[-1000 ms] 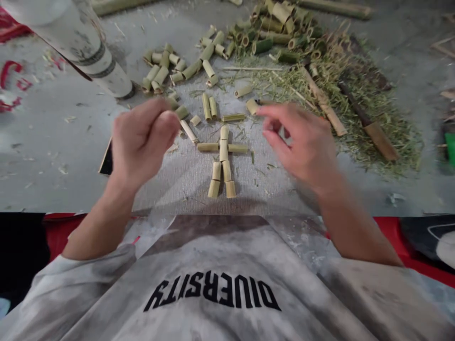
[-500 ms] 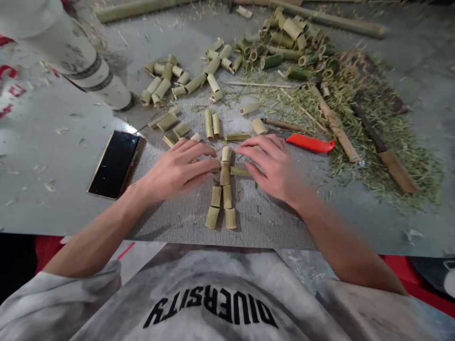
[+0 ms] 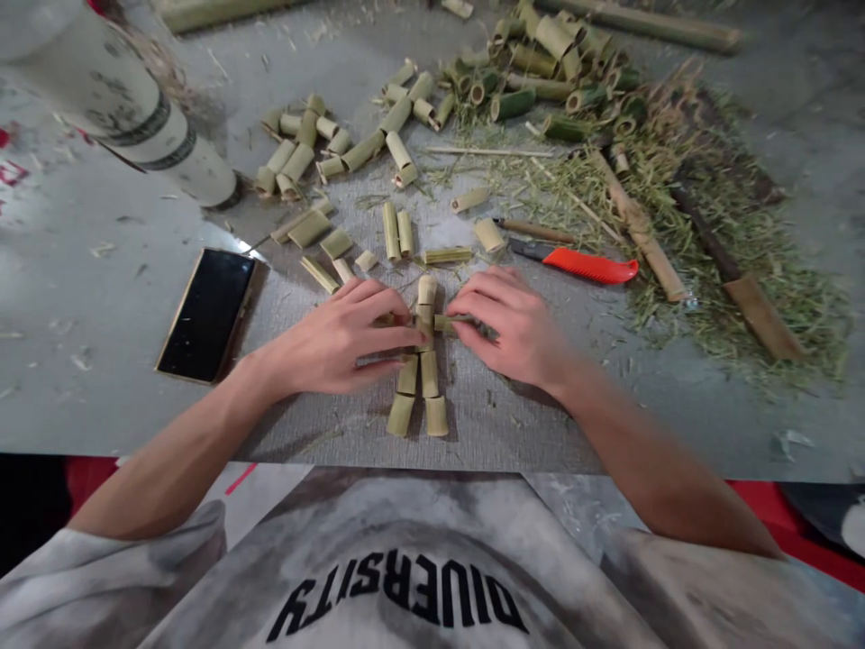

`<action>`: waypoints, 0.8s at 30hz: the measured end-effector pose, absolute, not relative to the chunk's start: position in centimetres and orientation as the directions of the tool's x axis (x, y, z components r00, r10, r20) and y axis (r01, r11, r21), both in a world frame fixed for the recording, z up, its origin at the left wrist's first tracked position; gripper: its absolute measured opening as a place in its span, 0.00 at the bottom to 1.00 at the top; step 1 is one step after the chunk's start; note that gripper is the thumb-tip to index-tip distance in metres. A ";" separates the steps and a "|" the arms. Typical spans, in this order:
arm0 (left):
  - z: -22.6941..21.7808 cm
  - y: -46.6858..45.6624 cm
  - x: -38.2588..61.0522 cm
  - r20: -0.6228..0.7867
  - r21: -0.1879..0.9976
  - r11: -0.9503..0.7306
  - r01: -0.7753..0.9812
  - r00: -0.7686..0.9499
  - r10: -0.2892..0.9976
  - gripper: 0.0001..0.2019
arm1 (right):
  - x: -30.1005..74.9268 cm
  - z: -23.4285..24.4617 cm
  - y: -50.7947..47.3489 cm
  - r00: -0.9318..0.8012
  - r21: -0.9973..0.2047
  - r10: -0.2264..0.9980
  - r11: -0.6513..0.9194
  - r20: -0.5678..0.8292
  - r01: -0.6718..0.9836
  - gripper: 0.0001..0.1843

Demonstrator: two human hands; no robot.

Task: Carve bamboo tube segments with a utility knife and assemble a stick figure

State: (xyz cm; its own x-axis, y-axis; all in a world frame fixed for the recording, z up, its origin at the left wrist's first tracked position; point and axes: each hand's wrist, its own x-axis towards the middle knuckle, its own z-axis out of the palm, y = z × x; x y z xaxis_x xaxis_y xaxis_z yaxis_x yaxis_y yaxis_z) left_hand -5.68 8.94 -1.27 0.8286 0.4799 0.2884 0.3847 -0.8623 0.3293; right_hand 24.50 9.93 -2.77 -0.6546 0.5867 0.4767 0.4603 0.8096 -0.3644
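Observation:
Short bamboo pieces lie as a small stick figure at the front of the table, with a knobbed head piece (image 3: pixel 426 289), a body piece (image 3: pixel 425 324) and two legs of two pieces each, the right lower one (image 3: pixel 436 416) upright. My left hand (image 3: pixel 341 338) lies over the figure's left side, fingers apart, the index fingertip on the body piece. A left arm piece shows partly beneath its fingers. On the other side, my right hand (image 3: pixel 517 326) has thumb and fingertips around the right arm piece (image 3: pixel 444 323), which sticks out from the body.
A black phone (image 3: pixel 206 315) lies to the left, near a tall white cup stack (image 3: pixel 195 167). Beyond are cut bamboo tubes (image 3: pixel 365 151), an orange-handled knife (image 3: pixel 589 265), a larger bamboo pile (image 3: pixel 533 63) and a wooden-handled blade (image 3: pixel 763 315) on shavings.
My left index finger has moved right and down onto the body piece. My right fingers have come in and closed around the right arm piece. The camera view has shifted slightly.

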 end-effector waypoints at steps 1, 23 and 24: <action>-1.2 9.0 -5.7 0.306 0.323 -0.872 0.369 0.831 0.465 0.11 | 24.5 -2.7 9.9 -0.657 -0.366 0.569 0.822 0.495 0.436 0.07; -1.1 9.0 -5.5 0.315 0.323 -0.887 0.330 0.846 0.430 0.10 | 24.1 -1.9 8.8 -0.821 -0.241 0.348 0.934 0.453 0.264 0.11; -1.2 9.0 -5.5 0.310 0.324 -0.882 0.341 0.843 0.439 0.12 | 24.0 -1.9 8.8 -0.810 -0.241 0.353 0.933 0.468 0.266 0.12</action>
